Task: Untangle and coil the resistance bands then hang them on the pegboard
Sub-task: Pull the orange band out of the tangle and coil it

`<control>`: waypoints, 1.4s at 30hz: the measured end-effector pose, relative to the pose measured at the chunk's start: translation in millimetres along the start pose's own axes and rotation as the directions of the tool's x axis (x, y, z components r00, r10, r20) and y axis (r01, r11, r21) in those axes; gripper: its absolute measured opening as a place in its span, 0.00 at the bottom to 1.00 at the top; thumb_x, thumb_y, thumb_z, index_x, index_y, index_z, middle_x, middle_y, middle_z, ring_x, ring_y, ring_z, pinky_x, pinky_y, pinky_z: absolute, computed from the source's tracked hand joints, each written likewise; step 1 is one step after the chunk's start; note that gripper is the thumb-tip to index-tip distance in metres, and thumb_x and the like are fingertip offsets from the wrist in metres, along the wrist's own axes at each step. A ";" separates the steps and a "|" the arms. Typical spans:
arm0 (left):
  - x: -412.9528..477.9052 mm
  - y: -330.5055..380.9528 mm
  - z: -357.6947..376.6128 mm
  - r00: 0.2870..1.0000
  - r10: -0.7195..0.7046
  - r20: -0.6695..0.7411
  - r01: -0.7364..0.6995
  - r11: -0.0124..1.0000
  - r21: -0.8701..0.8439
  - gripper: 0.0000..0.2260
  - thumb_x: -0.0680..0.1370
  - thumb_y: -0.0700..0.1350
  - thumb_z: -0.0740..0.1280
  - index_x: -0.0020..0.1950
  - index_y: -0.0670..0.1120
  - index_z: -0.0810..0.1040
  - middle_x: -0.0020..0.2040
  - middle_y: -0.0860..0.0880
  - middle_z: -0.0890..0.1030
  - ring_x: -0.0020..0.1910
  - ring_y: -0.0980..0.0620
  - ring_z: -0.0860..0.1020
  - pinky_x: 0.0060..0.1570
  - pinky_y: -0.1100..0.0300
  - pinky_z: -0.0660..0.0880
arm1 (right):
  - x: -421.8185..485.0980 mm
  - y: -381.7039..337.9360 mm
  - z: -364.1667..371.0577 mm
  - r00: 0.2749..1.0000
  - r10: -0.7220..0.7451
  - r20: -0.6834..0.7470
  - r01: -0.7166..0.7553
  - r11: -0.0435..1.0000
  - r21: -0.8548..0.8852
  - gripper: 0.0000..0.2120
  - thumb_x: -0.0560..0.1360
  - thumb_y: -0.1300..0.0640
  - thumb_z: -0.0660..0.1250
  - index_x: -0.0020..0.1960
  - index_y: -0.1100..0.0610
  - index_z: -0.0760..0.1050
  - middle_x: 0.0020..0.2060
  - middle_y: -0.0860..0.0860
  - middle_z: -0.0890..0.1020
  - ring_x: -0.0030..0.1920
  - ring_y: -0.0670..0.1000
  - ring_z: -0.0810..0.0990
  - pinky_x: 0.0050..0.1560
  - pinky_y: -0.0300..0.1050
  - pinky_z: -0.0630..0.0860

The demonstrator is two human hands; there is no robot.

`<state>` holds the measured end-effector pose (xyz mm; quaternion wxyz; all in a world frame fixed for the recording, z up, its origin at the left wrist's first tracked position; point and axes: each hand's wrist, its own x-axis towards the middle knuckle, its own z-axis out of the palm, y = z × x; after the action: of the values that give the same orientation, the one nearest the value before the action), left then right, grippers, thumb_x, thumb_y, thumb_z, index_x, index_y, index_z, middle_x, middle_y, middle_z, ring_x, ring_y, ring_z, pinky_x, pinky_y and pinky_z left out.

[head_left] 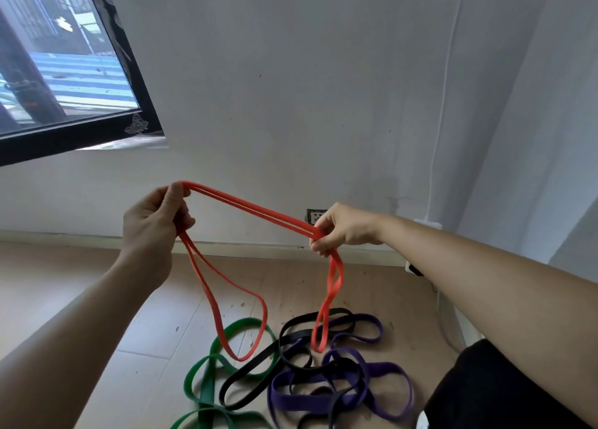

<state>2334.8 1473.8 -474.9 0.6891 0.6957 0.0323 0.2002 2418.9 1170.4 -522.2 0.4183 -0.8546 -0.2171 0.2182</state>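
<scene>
— Closest to the lens, what shows?

— Black garment point(485, 390) at 4 o'clock, with the right forearm passing above it and the left forearm coming in from 8 o'clock.

— And the hands?

— Both are raised in mid-frame. Left hand point(152, 225) sits at 9 o'clock, its thumb and curled fingers point(186, 221) pinching the red resistance band point(255, 208). Right hand point(343, 231) is just toward 4 o'clock of centre, its fingers point(323, 244) curled round the same band.

— How does that band run?

— Two strands run side by side from one hand to the other, sloping down toward the right hand. A wide loop hangs below the left hand; a narrower, twisted loop hangs below the right. Both loop ends dangle over the pile; I cannot tell whether they touch it.

— The pile?

— At 6 o'clock on the wooden floor point(97, 283): a green band point(207, 393) at its 9 o'clock side, a black band point(249, 370) in the middle, a purple band point(326, 396) at 3 o'clock, the black and purple crossing over each other.

— Behind?

— White wall point(291, 89), a black-framed window point(64, 56) at 10 o'clock, a wall socket point(315, 215) just beside the right hand, and a white cable point(445, 89) running down the wall at 2 o'clock.
</scene>
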 end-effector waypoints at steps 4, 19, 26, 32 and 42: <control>2.3 0.4 -11.7 0.999 -0.022 -0.039 0.020 0.999 -0.045 0.11 0.82 0.52 0.63 0.51 0.47 0.80 0.38 0.49 0.74 0.38 0.51 0.75 0.49 0.55 0.79 | -3.0 3.7 -4.4 0.996 0.019 -0.087 -0.029 0.993 -0.115 0.01 0.73 0.62 0.77 0.43 0.57 0.85 0.36 0.52 0.85 0.38 0.46 0.83 0.43 0.39 0.79; 0.1 -7.1 -36.5 0.974 -0.150 0.169 0.146 0.989 0.036 0.12 0.82 0.48 0.64 0.58 0.41 0.81 0.34 0.52 0.71 0.32 0.55 0.70 0.43 0.58 0.72 | -10.9 1.7 8.8 0.999 0.010 0.036 -0.010 1.000 -0.005 0.04 0.72 0.65 0.75 0.45 0.60 0.83 0.39 0.53 0.84 0.45 0.52 0.83 0.52 0.48 0.79; -6.5 5.6 -24.9 0.951 -0.089 0.297 0.095 0.995 -0.006 0.13 0.80 0.50 0.65 0.57 0.43 0.81 0.31 0.50 0.67 0.30 0.54 0.67 0.41 0.58 0.70 | -1.7 -3.2 26.6 0.994 0.008 0.106 -0.013 0.999 0.052 0.15 0.74 0.58 0.75 0.59 0.60 0.81 0.47 0.55 0.86 0.50 0.54 0.86 0.58 0.45 0.79; -15.2 13.2 -5.5 0.897 -0.046 0.440 0.035 0.999 0.034 0.13 0.77 0.51 0.66 0.51 0.44 0.84 0.31 0.49 0.66 0.31 0.52 0.66 0.40 0.58 0.70 | 3.2 -15.2 38.4 0.987 -0.046 0.156 0.030 0.994 0.108 0.21 0.75 0.56 0.75 0.67 0.56 0.78 0.58 0.52 0.85 0.60 0.51 0.83 0.68 0.50 0.75; -17.1 5.4 4.7 0.856 -0.023 0.517 -0.071 0.984 0.162 0.13 0.77 0.51 0.66 0.53 0.44 0.84 0.31 0.49 0.72 0.31 0.53 0.70 0.36 0.65 0.74 | 1.4 -60.1 57.8 0.965 -0.257 0.043 0.240 0.942 0.236 0.11 0.78 0.56 0.71 0.56 0.61 0.82 0.49 0.54 0.86 0.54 0.54 0.83 0.65 0.53 0.76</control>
<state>2319.4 1463.6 -473.4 0.6059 0.7822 -0.1449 0.0110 2376.6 1240.3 -505.9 0.5299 -0.7578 -0.3118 0.2183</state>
